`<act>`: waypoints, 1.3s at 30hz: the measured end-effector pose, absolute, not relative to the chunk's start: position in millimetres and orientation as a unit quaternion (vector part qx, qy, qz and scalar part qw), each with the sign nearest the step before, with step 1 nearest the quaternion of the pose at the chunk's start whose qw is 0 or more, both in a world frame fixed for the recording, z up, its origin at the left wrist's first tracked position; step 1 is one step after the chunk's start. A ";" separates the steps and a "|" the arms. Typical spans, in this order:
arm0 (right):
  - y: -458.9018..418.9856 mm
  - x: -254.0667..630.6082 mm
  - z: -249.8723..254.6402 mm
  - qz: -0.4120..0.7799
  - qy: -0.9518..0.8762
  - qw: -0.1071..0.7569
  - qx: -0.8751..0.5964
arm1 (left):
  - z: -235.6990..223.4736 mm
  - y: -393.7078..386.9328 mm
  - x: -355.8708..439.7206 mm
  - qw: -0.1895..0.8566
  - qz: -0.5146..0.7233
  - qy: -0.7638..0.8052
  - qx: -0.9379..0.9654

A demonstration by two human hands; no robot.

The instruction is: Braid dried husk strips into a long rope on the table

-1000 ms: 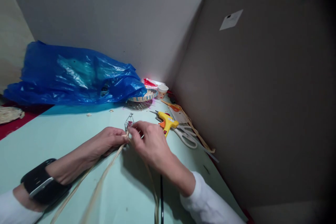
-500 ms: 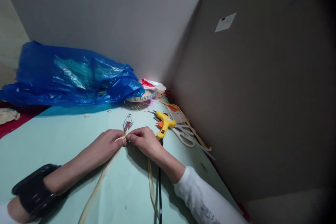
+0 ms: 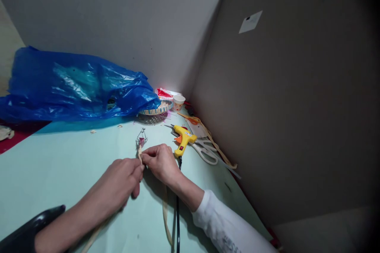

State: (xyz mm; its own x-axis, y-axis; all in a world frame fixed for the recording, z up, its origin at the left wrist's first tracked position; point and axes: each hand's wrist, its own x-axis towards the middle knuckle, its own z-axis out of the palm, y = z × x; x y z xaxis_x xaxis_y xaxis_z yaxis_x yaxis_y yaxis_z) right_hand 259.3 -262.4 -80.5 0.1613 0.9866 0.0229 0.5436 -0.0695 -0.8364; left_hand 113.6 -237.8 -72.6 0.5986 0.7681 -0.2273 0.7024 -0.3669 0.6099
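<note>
A pale, flat fibre strand (image 3: 140,153), partly braided or twisted, runs from a small metal clip (image 3: 141,139) on the table toward me. My left hand (image 3: 126,176) pinches it a little below the clip, fingers closed. Just above and to the right, my right hand (image 3: 160,162) also pinches the strand between thumb and forefinger. One loose strand end (image 3: 166,217) hangs down below my right hand, and another trails under my left forearm. The fingertips hide part of the crossing strands.
A yellow glue gun (image 3: 184,139) with a black cord lies right of my hands, beside grey-handled scissors (image 3: 207,154). Behind are a woven basket (image 3: 162,107), a paper cup (image 3: 178,102) and a large blue plastic bag (image 3: 80,83). A wall (image 3: 282,106) bounds the right side.
My left hand has slid down along the strand toward me, away from the clip. My right hand has come from over the clip's lower end to the strand's right side. The view has shifted slightly.
</note>
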 end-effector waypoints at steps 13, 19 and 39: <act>-257.9 269.1 -76.8 0.412 -0.547 0.373 -0.626 | -70.4 -261.7 127.0 0.131 -0.053 0.402 0.905; -258.5 268.6 -78.1 0.431 -0.533 0.380 -0.621 | -59.2 -228.8 108.2 0.261 0.037 0.436 0.861; -265.6 271.7 -63.8 0.348 -0.626 0.285 -0.637 | -81.4 -208.9 116.1 0.524 0.211 0.430 0.704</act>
State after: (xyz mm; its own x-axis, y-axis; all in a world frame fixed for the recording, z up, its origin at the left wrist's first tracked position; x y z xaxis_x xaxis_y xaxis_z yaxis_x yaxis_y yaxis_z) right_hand 271.7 -265.6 -63.8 -0.0262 0.9958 -0.0874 0.5992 -0.0543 -0.7987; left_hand 116.1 -208.9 -81.4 0.5413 0.8269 -0.1525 0.3841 -0.0818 0.9197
